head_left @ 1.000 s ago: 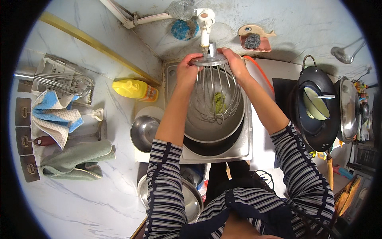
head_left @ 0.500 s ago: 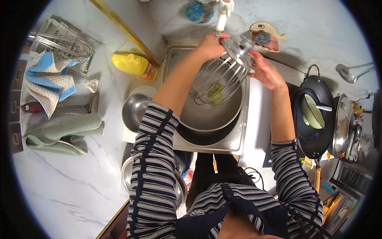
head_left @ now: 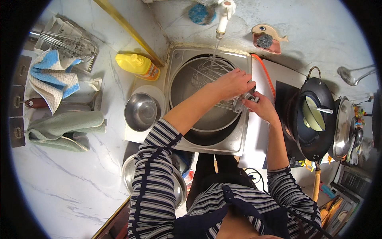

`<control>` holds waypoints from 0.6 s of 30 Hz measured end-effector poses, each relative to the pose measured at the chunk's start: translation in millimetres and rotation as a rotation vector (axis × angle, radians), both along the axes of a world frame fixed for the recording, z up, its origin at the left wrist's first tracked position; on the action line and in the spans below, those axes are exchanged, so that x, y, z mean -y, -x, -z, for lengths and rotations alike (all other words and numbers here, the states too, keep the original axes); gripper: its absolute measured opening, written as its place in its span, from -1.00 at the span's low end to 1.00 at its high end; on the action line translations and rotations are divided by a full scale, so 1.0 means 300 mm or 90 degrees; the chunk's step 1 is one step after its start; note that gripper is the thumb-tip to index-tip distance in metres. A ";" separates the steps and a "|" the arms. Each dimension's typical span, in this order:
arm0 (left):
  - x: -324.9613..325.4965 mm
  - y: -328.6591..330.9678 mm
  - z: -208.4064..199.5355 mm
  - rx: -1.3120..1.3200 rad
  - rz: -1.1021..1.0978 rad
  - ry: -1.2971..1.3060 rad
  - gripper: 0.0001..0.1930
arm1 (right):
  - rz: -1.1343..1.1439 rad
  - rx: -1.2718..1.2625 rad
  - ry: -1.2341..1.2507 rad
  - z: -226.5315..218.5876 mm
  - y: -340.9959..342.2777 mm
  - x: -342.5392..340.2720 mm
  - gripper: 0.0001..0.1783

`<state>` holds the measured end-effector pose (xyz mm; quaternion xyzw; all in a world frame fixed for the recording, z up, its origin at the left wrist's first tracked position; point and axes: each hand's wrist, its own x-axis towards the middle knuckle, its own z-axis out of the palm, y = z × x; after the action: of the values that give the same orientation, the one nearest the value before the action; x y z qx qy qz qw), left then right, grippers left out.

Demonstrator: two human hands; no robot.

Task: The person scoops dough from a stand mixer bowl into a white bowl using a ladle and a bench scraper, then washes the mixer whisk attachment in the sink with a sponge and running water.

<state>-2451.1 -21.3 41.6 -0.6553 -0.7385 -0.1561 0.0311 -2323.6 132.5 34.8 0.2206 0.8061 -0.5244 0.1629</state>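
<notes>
- The left hand [head_left: 232,83] closes over the large wire whisk [head_left: 207,77], near its handle end.
- The right hand [head_left: 260,106] pinches its metal hub.
- Its long axis runs left over the round steel basin [head_left: 187,85], under the tap [head_left: 223,18].

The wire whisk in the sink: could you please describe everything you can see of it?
The wire whisk is a large balloon of thin, shiny metal loops lying tilted inside the steel basin, under the tap's water stream. Its metal hub end points right, gripped by the left hand on top and the right hand at the hub.
</notes>
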 end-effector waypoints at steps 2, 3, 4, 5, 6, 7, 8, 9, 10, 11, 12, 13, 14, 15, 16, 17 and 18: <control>0.005 -0.002 0.006 0.031 0.047 0.012 -0.40 | -0.020 -0.008 -0.011 0.008 -0.024 0.010 -0.51; 0.006 -0.002 0.007 0.047 0.049 0.002 -0.41 | 0.028 -0.004 0.082 0.017 -0.036 0.013 -0.52; 0.003 0.001 0.005 0.071 0.058 0.006 -0.43 | 0.083 -0.031 0.183 0.033 -0.049 0.022 -0.52; 0.004 0.015 0.000 0.094 0.069 0.007 -0.44 | 0.146 -0.039 0.281 0.056 -0.062 0.033 -0.53; 0.001 0.026 -0.005 0.096 0.029 0.031 -0.46 | 0.159 -0.029 0.327 0.074 -0.077 0.031 -0.59; 0.002 0.042 -0.013 0.099 -0.011 0.057 -0.48 | 0.162 -0.055 0.369 0.093 -0.094 0.027 -0.60; 0.012 0.056 -0.016 0.094 -0.030 0.057 -0.50 | 0.180 -0.051 0.402 0.115 -0.113 0.029 -0.60; 0.027 0.087 -0.019 0.126 -0.089 0.152 -0.53 | 0.186 -0.069 0.456 0.130 -0.137 0.026 -0.61; 0.046 0.148 -0.025 0.135 -0.119 0.198 -0.57 | 0.222 -0.051 0.490 0.146 -0.156 0.028 -0.65; 0.090 0.207 -0.025 0.183 -0.177 0.147 -0.60 | 0.241 -0.046 0.511 0.153 -0.180 0.020 -0.65; 0.140 0.261 -0.021 0.225 -0.243 0.113 -0.63 | 0.256 -0.056 0.536 0.160 -0.206 0.018 -0.65; 0.191 0.312 -0.012 0.285 -0.277 0.110 -0.64 | 0.269 -0.064 0.562 0.163 -0.230 0.013 -0.66; 0.222 0.341 0.008 0.342 -0.360 0.162 -0.65 | 0.282 -0.044 0.546 0.166 -0.250 0.006 -0.66; 0.238 0.350 0.038 0.596 -0.429 0.086 -0.66 | 0.263 -0.063 0.581 0.170 -0.263 0.000 -0.66; 0.257 0.340 0.070 0.840 -0.523 0.019 -0.67 | 0.251 -0.068 0.605 0.176 -0.272 -0.009 -0.65; 0.262 0.340 0.091 1.098 -0.600 -0.053 -0.67 | 0.251 -0.058 0.612 0.187 -0.277 -0.014 -0.65; 0.254 0.340 0.104 1.171 -0.519 -0.123 -0.68 | 0.220 -0.065 0.650 0.201 -0.278 -0.020 -0.65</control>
<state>-2553.2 -97.6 10.5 0.0270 -0.6277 -0.6374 -0.4461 -2240.3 138.4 -25.6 0.2168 0.4077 -0.8786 0.1214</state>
